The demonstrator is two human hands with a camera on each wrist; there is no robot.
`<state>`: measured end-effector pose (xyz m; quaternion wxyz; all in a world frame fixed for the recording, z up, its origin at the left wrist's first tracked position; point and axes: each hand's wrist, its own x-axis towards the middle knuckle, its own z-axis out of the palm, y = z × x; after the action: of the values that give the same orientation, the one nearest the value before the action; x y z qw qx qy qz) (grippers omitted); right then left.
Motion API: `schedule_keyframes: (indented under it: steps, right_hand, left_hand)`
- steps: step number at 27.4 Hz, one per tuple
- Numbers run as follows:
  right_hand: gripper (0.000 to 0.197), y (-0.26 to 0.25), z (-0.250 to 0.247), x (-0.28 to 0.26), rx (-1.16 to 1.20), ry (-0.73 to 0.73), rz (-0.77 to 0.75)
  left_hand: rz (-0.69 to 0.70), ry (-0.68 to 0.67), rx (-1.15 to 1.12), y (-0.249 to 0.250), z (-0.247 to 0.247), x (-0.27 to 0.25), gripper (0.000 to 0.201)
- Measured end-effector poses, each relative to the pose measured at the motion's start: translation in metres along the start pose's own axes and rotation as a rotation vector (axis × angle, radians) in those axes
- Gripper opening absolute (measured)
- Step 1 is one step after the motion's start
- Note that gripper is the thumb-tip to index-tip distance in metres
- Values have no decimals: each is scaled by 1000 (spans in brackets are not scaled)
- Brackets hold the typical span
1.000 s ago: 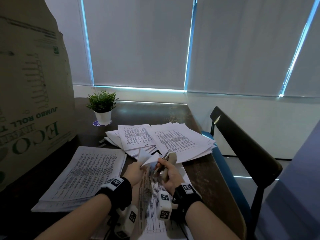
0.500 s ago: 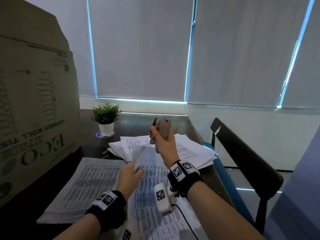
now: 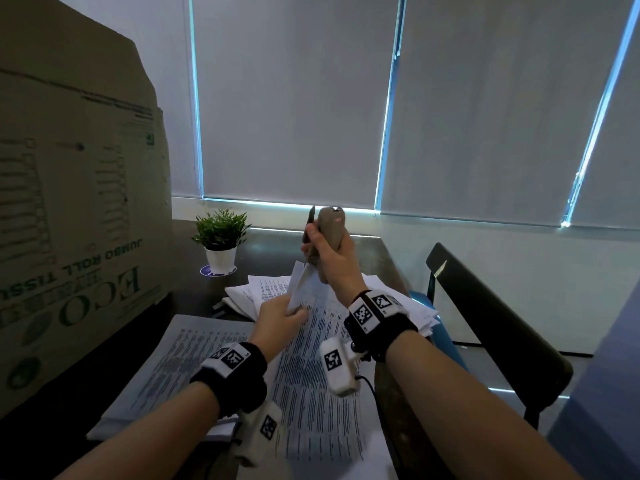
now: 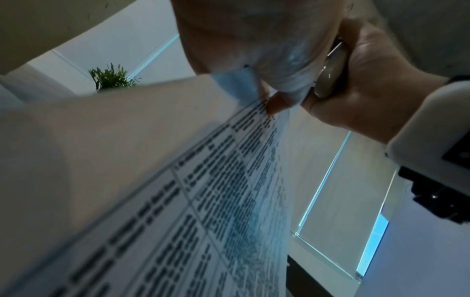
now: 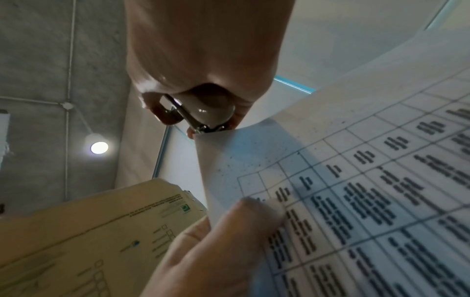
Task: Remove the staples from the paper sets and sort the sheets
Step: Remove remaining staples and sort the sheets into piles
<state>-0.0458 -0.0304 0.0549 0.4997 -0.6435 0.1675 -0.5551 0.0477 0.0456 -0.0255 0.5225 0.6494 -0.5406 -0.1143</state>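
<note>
My right hand [image 3: 329,258] grips a beige stapler-like tool [image 3: 330,226] upright above the table, its metal tip [image 5: 203,126] against the top corner of a printed paper set [image 3: 311,368]. My left hand [image 3: 280,317] pinches that set just below the corner, thumb on the printed face [image 5: 254,209]. The set is lifted and slopes down toward me. In the left wrist view the paper set [image 4: 203,180] fills the frame with the tool [image 4: 330,78] beyond it. No staple can be made out.
A flat stack of printed sheets [image 3: 180,358] lies at my left. A loose heap of sheets [image 3: 256,292] lies behind. A potted plant [image 3: 220,237] stands at the back. A big cardboard box [image 3: 76,220] stands left, a dark chair [image 3: 491,323] right.
Both hands have risen from low over the table. The right hand lifted the tool up high, and the paper set's corner came up with it in the left hand's pinch.
</note>
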Motion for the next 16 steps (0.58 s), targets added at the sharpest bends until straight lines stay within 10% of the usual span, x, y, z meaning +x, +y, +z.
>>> schedule_keyframes:
  steps: [16]
  right_hand:
    - [46,-31,-2,13,-205,178,-141]
  left_hand:
    - [194,-24,63,52,3,3,36]
